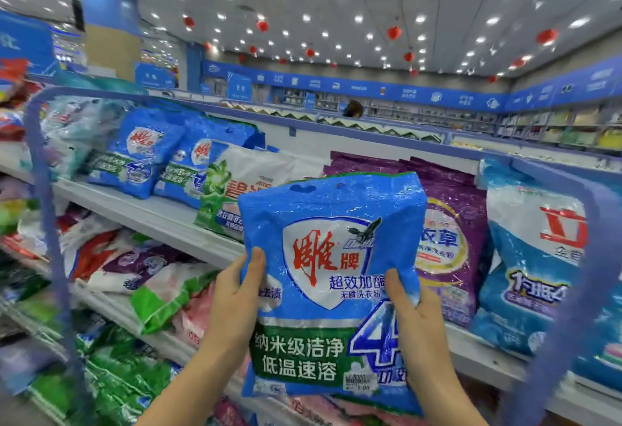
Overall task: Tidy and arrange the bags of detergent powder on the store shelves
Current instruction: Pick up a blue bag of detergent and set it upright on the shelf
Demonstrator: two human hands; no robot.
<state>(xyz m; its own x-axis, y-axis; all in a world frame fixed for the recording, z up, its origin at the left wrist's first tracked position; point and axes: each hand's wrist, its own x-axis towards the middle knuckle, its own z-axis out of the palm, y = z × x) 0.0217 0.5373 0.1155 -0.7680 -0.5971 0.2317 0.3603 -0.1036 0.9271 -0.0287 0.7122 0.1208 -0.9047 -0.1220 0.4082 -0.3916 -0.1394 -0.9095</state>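
Both hands clamp the blue bag (323,291) by its sides, left hand (232,304) and right hand (414,314), thumbs on the front and fingers hidden behind, holding it upright in the air, in front of and just left of the purple bags (451,244) on the shelf (151,217). Likely home is the matching blue bags (141,156), well left of the purple bags past the green-white bag (235,190): seat the base flat, label out, leaning on its twins. Glossy crinkled film, pillow shape, loose powder fill, so it probably slumps; grip low.
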